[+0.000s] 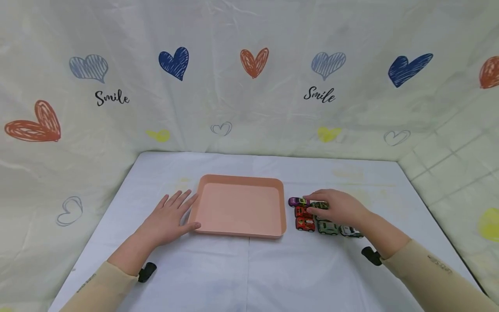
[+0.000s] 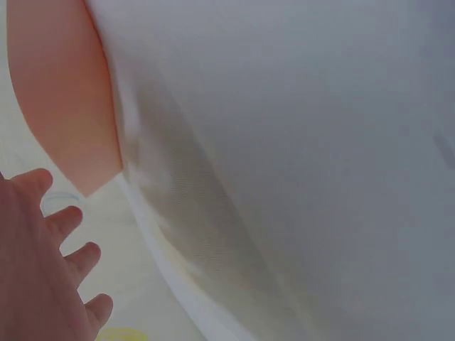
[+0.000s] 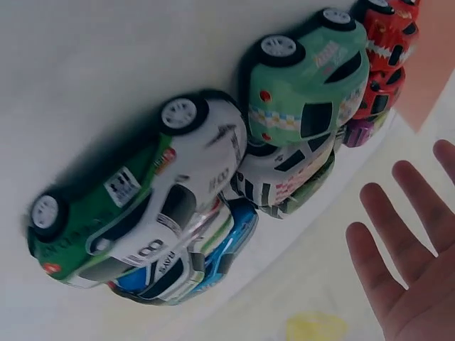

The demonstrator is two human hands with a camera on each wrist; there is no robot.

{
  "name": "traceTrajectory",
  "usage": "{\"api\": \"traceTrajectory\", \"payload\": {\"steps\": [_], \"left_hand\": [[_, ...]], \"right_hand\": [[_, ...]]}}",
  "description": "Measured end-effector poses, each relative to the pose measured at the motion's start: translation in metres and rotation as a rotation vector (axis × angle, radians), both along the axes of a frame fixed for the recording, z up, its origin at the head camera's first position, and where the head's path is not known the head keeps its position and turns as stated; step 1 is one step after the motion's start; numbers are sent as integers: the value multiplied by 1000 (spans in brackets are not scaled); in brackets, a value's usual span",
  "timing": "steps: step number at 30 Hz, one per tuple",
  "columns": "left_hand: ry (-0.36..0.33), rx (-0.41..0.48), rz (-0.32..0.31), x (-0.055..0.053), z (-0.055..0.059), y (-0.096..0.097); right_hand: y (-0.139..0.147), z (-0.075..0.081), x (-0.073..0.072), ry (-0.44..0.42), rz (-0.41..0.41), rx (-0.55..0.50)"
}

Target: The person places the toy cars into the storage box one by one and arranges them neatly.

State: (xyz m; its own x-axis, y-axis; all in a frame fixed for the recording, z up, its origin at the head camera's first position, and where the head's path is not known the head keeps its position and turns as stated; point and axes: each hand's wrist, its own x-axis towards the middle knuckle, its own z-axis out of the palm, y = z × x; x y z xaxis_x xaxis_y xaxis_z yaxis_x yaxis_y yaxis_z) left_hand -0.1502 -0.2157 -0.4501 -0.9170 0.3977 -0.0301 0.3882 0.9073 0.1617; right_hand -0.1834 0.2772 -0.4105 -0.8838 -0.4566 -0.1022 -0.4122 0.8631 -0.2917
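A shallow pink tray (image 1: 238,208) lies on the white table. At its left side, my left hand (image 1: 167,221) is spread, with fingertips and thumb at the rim; in the left wrist view the tray (image 2: 67,92) rises beside those fingers. My right hand (image 1: 337,208) reaches over a cluster of toy cars right of the tray, partly covering them. Its fingertips are by a purple car (image 1: 296,202), and its fingers (image 3: 405,249) look straight in the right wrist view. Two red cars (image 1: 305,224), a light green car (image 1: 327,227) and a white-and-green car (image 3: 170,192) sit close together.
A blue-and-white car (image 3: 234,231) and a black-and-white patterned car (image 3: 284,170) belong to the same cluster. Behind the table (image 1: 218,268) hangs a pale backdrop (image 1: 218,99) printed with hearts. Each wrist carries a small black device (image 1: 147,272).
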Motion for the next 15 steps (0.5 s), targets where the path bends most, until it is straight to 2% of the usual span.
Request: {"api": "traceTrajectory", "payload": {"steps": [8,15], "left_hand": [[-4,33,-16,1,-4,-2],[-32,15,-9,0,-7,-4]], "right_hand": [[-3,-2,-24,-91,48,28],[-12,-3,-45,-154,62,72]]}}
